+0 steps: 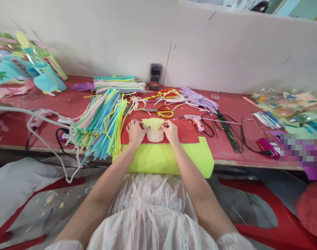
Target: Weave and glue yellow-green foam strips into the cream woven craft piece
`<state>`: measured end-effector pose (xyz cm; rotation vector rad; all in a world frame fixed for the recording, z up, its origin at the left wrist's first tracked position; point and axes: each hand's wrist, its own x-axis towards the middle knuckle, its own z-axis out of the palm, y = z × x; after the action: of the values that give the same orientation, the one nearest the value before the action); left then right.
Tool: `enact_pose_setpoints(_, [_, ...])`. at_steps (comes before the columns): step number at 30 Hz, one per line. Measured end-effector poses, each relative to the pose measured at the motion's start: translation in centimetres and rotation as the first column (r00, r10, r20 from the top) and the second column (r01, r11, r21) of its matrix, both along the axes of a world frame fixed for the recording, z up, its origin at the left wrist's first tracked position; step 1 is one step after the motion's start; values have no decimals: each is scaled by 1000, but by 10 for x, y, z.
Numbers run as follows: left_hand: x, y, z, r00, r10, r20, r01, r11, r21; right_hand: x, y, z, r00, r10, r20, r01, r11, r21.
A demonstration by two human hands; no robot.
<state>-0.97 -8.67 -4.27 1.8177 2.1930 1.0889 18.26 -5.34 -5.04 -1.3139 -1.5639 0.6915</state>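
On a red mat (184, 132) lies a small piece built of fuzzy craft strips like pipe cleaners. Its upper part is a pale yellow piece (152, 122), its lower part a rounded cream piece (155, 135). My left hand (135, 132) pinches the left edge of the yellow piece between thumb and finger. At the right edge, my right hand (170, 131) pinches it the same way. Yellow-handled scissors (165, 113) lie just behind my hands. A pink glue gun (196, 121) rests beyond my right hand.
A big bundle of coloured pipe cleaners (102, 123) stands left of my hands. Purple pipe cleaners (197, 98) lie behind. A bright green sheet (153, 159) hangs over the table's front edge. Black cords (227, 119) run at right; a white cable (50, 116) loops at left.
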Motion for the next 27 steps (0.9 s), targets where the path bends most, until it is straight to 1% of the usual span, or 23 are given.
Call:
enact_pose_setpoints(4, [-1,0,0,1000,5,-5,-5,1000,-2,-1,0,-1,1000,-3,6,3,1000,12])
enact_pose_setpoints(10, [1,0,-2,1000,20,2,-20,1000,12,5,-4,1,998,54,-41,-53,998,15])
enact_pose_setpoints(13, [2,1,-3,999,30,13,-31,999,25,21,3,6,996,-14,-85,17,999,33])
enact_pose_setpoints(16, [1,1,-3,1000,6,17,-6,1000,25,48,26,18,988,-119,-98,126,990,69])
enact_pose_setpoints(19, [0,1,-2,999,-26,18,26,999,19,76,65,36,984,-175,-25,177,979,102])
enact_pose_setpoints(21, [0,1,-2,999,-33,24,33,999,19,91,92,47,976,-208,62,200,973,114])
enact_pose_setpoints(23, [0,1,-1,999,-30,34,29,999,23,100,115,54,954,-241,179,223,968,117])
enact_pose_setpoints(25, [0,1,-2,999,-19,45,18,999,32,104,128,57,909,-269,319,243,962,121])
enact_pose_setpoints(27, [-1,1,-3,999,-12,51,10,999,43,104,131,58,832,-296,469,258,955,145])
